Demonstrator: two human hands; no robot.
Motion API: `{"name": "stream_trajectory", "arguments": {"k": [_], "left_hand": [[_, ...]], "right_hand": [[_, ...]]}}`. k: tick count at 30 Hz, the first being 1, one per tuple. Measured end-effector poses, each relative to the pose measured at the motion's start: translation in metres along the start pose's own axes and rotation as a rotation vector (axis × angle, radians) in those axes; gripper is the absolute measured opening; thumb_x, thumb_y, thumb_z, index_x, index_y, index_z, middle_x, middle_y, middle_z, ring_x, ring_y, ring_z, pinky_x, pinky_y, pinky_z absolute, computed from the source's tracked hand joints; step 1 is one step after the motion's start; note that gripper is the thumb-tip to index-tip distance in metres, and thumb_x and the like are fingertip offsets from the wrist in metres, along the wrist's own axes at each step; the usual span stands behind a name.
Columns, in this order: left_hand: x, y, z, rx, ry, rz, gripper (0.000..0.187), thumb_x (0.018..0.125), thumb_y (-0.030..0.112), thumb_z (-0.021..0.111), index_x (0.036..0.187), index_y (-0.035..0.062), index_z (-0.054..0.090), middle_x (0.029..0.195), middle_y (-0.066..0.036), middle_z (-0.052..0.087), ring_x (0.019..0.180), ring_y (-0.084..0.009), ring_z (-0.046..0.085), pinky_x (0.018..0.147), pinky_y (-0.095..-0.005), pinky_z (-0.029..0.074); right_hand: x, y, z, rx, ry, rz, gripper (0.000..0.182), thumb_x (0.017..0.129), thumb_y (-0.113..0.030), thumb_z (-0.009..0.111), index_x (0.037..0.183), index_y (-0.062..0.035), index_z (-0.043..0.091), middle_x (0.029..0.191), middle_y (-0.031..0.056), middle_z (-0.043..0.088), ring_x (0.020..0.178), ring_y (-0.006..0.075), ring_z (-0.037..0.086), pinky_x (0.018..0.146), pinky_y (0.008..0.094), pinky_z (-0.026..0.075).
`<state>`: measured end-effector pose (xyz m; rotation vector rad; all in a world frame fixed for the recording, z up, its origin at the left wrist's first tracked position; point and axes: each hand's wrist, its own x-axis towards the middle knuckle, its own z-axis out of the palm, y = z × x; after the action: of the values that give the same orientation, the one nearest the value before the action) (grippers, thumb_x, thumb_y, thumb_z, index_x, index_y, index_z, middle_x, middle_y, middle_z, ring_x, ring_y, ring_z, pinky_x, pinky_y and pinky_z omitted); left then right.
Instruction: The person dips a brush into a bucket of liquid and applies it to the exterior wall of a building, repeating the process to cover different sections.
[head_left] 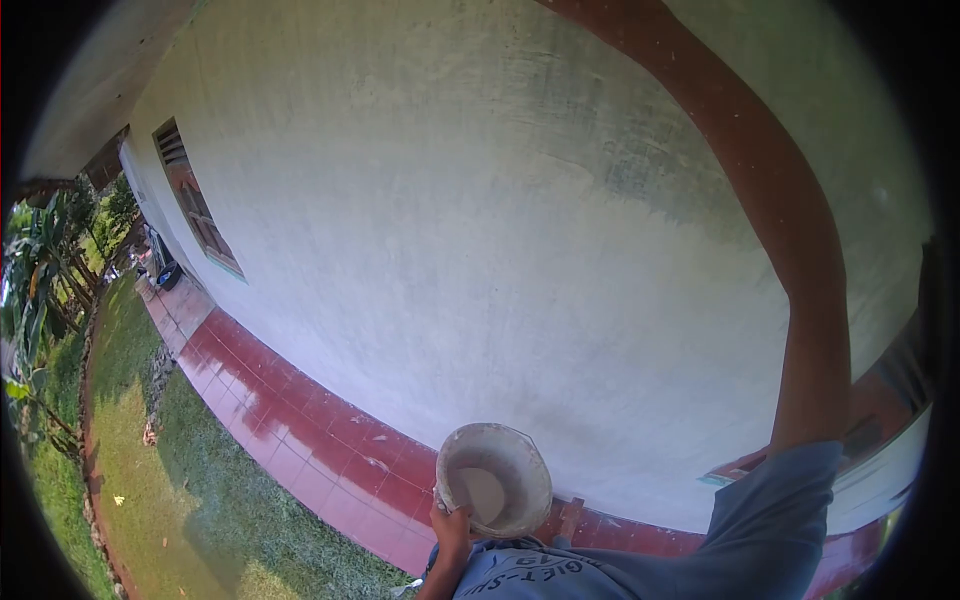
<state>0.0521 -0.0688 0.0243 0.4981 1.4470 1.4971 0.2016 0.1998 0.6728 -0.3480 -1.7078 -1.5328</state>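
Observation:
My left hand (451, 524) grips the rim of a bucket (523, 462) close to my body, at the bottom of the view. The bucket is stained whitish grey and holds a pale liquid that looks like paint (478, 494). My right arm reaches up along the wall (420, 210), and the right hand is cut off by the top edge. The wall is white lower down, with greyish, worn patches higher up.
A red tiled walkway (330, 442) runs along the wall's foot, with grass (235, 480) beside it. A window (200, 205) is at the left, another window frame (890, 400) at the right. A dark tub (169, 275) stands at the far end.

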Motion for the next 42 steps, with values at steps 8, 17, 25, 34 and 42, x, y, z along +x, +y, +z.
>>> {"name": "stream_trajectory", "arguments": {"k": [8, 17, 25, 34, 42], "left_hand": [[-0.019, 0.021, -0.002, -0.044, -0.029, -0.030, 0.051, 0.074, -0.008, 0.058, 0.125, -0.0050, 0.058, 0.106, -0.013, 0.067, 0.094, -0.0229, 0.066, 0.080, -0.0339, 0.053], [-0.036, -0.017, 0.020, -0.122, 0.032, 0.142, 0.047, 0.076, -0.004, 0.056, 0.123, -0.0053, 0.059, 0.104, -0.009, 0.066, 0.089, -0.0170, 0.063, 0.076, -0.0308, 0.051], [-0.048, -0.012, 0.020, -0.026, 0.012, 0.332, 0.051, 0.075, -0.004, 0.057, 0.126, -0.0052, 0.056, 0.107, -0.010, 0.064, 0.092, -0.0181, 0.063, 0.080, -0.0302, 0.050], [-0.070, 0.017, 0.022, 0.023, -0.040, 0.326, 0.046, 0.082, 0.001, 0.062, 0.126, -0.0068, 0.057, 0.113, -0.013, 0.066, 0.099, -0.0181, 0.064, 0.084, -0.0317, 0.051], [-0.076, 0.032, 0.019, 0.016, -0.030, 0.288, 0.046, 0.081, 0.000, 0.060, 0.127, -0.0054, 0.058, 0.109, -0.011, 0.068, 0.093, -0.0162, 0.065, 0.078, -0.0291, 0.051]], "right_hand": [[-0.186, -0.231, -0.030, 1.193, -1.032, 0.633, 0.010, 0.081, -0.011, 0.074, 0.089, -0.0070, 0.076, 0.089, 0.0112, 0.072, 0.079, 0.0297, 0.069, 0.071, 0.0410, 0.057], [-0.383, -0.303, -0.159, 1.902, -0.837, 1.600, 0.019, 0.086, -0.008, 0.076, 0.100, 0.0035, 0.071, 0.091, 0.0107, 0.073, 0.083, 0.0190, 0.073, 0.069, 0.0317, 0.065], [-0.448, -0.380, -0.228, 1.716, -0.932, 1.652, 0.026, 0.087, -0.007, 0.077, 0.106, 0.0081, 0.070, 0.097, 0.0150, 0.074, 0.084, 0.0201, 0.074, 0.067, 0.0309, 0.064], [-0.429, -0.447, -0.226, 1.402, -0.897, 1.528, 0.023, 0.080, -0.018, 0.080, 0.088, 0.0025, 0.073, 0.076, 0.0154, 0.073, 0.066, 0.0257, 0.073, 0.064, 0.0364, 0.058], [-0.426, -0.437, -0.207, 1.251, -0.901, 1.317, 0.025, 0.078, -0.020, 0.082, 0.090, -0.0006, 0.074, 0.084, 0.0174, 0.074, 0.078, 0.0320, 0.073, 0.073, 0.0397, 0.058]]}}
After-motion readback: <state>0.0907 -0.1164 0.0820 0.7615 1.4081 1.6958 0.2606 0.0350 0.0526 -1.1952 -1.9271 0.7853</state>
